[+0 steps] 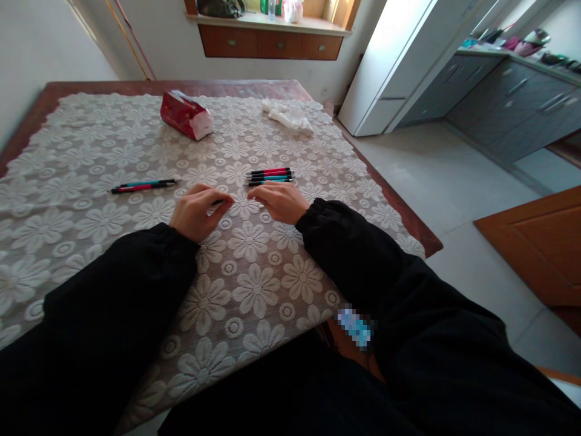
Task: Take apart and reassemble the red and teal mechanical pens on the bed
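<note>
My left hand (198, 210) rests on the lace tablecloth (254, 284) with its fingers curled around a small dark pen (218, 201), whose tip shows between thumb and fingers. My right hand (280, 200) lies palm down just right of it, fingers bent, touching the cloth and holding nothing I can see. Just beyond the right hand lie three pens (270, 176) side by side, red and blue with black ends. Two more pens (144, 186), one blue and one red, lie to the left of my left hand.
A red and white tissue pack (186, 115) sits at the far middle of the table. A crumpled white cloth (288, 116) lies at the far right. The table's wooden edge (411, 224) runs along the right; beyond it are floor tiles, a white fridge and grey cabinets.
</note>
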